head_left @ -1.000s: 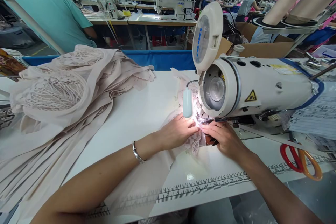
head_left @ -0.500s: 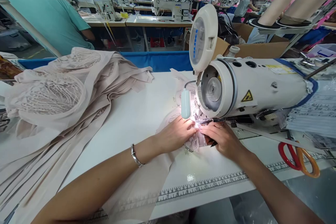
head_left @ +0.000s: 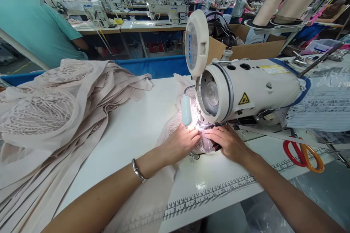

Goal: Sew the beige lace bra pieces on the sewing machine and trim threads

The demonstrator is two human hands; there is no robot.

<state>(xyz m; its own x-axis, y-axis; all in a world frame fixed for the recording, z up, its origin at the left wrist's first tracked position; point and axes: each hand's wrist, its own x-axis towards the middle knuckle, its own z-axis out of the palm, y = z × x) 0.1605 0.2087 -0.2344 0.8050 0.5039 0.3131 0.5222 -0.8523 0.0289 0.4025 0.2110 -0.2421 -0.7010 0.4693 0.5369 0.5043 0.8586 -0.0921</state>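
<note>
A white sewing machine (head_left: pixel 254 89) stands on the white table (head_left: pixel 136 123), its small lamp (head_left: pixel 186 110) lighting the needle area. Under the needle lies a beige lace piece (head_left: pixel 202 145). My left hand (head_left: pixel 181 142) rests on the lace just left of the needle, fingers curled and pressing the cloth down. My right hand (head_left: pixel 229 143) holds the lace from the right, fingertips pinched on its edge at the presser foot. A silver bracelet (head_left: pixel 137 170) is on my left wrist. More beige fabric (head_left: pixel 147 196) trails under my left forearm towards the table's front edge.
A big pile of beige lace garments (head_left: pixel 51 116) covers the table's left side. Red and orange scissors (head_left: pixel 303 154) lie at the right, papers (head_left: pixel 319 111) behind them. A printed ruler (head_left: pixel 218 191) runs along the front edge. A person in a teal shirt (head_left: pixel 35 32) stands at far left.
Both hands have stayed at the needle, nudging the lace slightly. The view has shifted, so the machine and hands sit a little further left in the picture.
</note>
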